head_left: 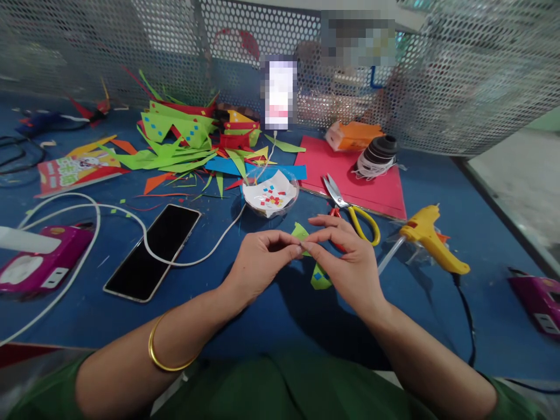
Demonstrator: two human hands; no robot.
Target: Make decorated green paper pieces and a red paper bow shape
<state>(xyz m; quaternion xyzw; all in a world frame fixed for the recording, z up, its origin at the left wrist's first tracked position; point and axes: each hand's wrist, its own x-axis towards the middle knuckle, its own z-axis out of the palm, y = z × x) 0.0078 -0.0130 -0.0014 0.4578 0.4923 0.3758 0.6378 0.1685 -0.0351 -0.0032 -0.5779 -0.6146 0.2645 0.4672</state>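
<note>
My left hand [265, 259] and my right hand [345, 256] meet at the fingertips in a pinch above the table. Something tiny and dark seems to sit between them, too small to name. Just behind and below the fingers lies a light green paper piece [321, 279] with small blue diamonds on it, partly covered by my right hand. Beyond the hands, a clear bowl [292, 204] holds white paper with tiny red, blue and yellow paper bits [272, 197]. Scissors [363, 221] with yellow and red handles rest beside my right fingers.
A yellow glue gun [431, 236] lies at right, its cord trailing to the front edge. A phone [153, 254] with a white cable across it is at left. Green paper masks [179, 125] and scraps stand behind. Red sheets [315, 160] bear a black thread spool [378, 154].
</note>
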